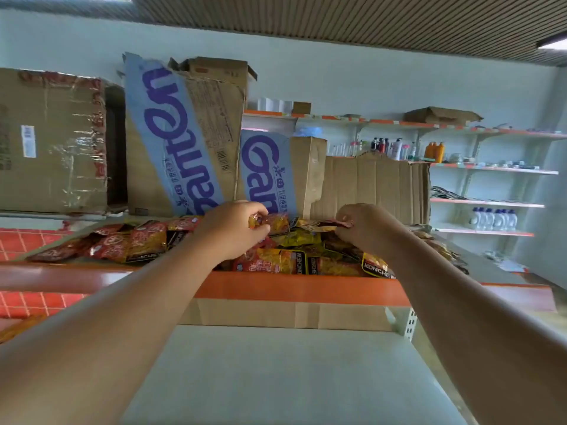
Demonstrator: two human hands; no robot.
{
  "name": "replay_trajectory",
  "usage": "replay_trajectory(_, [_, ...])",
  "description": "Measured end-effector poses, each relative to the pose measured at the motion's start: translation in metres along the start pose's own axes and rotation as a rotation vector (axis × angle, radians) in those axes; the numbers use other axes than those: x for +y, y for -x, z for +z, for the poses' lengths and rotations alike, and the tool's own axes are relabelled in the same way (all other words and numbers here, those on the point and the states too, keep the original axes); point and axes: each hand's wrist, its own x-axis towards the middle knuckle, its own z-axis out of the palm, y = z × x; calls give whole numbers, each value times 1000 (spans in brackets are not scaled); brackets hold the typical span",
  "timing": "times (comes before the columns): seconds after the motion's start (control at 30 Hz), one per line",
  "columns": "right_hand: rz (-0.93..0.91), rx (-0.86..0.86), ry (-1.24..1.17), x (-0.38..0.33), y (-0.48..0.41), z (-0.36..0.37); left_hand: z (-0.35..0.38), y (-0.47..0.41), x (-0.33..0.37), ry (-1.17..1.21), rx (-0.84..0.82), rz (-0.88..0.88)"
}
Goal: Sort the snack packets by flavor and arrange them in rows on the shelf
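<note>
At the foot of the blue Ganten carton (pixel 267 170), the left hand (pixel 234 233) pinches a yellow-orange snack packet (pixel 274 223) lying crosswise, pointing toward the right hand (pixel 363 226), which pinches a darker packet (pixel 329 224), both over the shelf's (pixel 291 287) unsorted pile (pixel 285 260).

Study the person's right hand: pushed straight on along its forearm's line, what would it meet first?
Probably the brown side of the Ganten carton standing behind the snack packets. The right hand itself pinches one packet. Depth is hard to judge.
</note>
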Motion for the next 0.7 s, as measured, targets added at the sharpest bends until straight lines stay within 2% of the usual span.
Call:
replay_trajectory(0.17, [-141, -245, -63, 6, -29, 3, 20, -32, 13, -15, -96, -48])
replay_trajectory(0.3, [-264, -329, 93, 5, -54, 10, 27, -54, 14, -26, -208, -107])
replay_trajectory(0.43, [-300, -324, -15, 10, -75, 11, 32, -71, 15, -40, -295, -130])
replay_trajectory(0.57, [-313, -227, -81, 10, -96, 7, 33, -87, 15, -65, -376, -173])
replay_trajectory(0.7, [-305, -130, -223, 2, -113, 4, 30, -106, 17, -118, -491, -119])
